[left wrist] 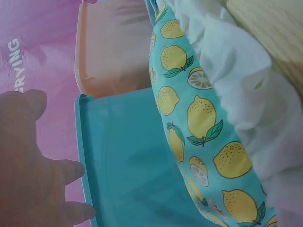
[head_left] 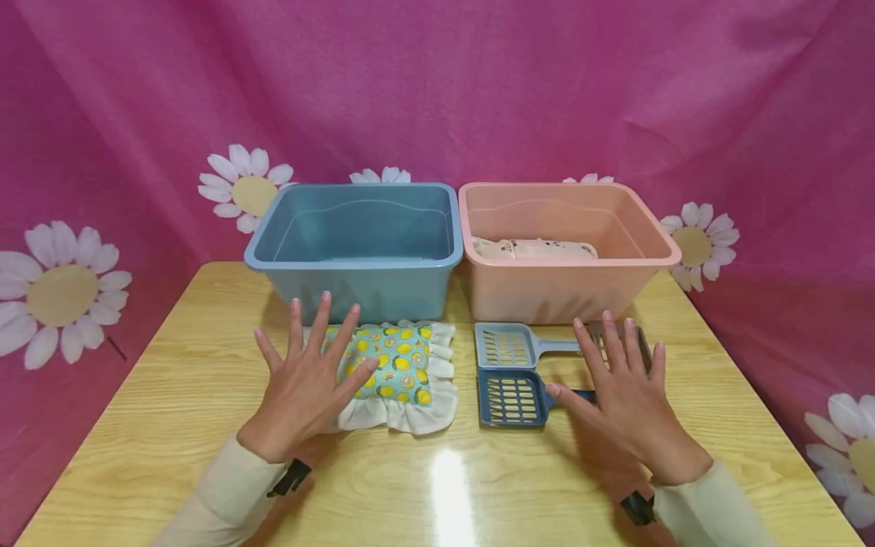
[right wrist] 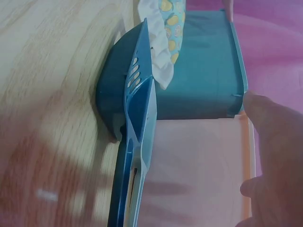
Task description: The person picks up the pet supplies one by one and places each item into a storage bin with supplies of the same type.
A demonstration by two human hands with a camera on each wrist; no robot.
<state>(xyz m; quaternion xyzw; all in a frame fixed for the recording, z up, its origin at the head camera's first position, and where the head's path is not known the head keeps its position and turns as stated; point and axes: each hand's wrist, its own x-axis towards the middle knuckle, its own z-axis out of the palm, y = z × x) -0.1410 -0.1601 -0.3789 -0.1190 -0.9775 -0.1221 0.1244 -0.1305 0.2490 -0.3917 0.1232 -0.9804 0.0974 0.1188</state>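
Note:
My left hand (head_left: pixel 307 387) is spread flat above the left side of a small cushion (head_left: pixel 396 365) with a lemon print and white ruffled edge. In the left wrist view the cushion's lemon-print face (left wrist: pixel 201 118) fills the right half. My right hand (head_left: pixel 625 395), fingers also spread, is over the handles of two slotted litter scoops: a light grey-blue scoop (head_left: pixel 506 346) behind a dark blue scoop (head_left: pixel 513 399). A brownish-grey slotted piece (head_left: pixel 645 348) shows partly behind the right fingers, the rest hidden. Neither hand holds anything.
Behind the cushion stands a blue bin (head_left: pixel 355 292); touching its right side is a pink bin (head_left: pixel 560 292) with a cream printed item (head_left: pixel 540 249) inside. Both are near the back edge of the wooden table (head_left: pixel 383 494). A pink flowered cloth (head_left: pixel 437 91) hangs around it.

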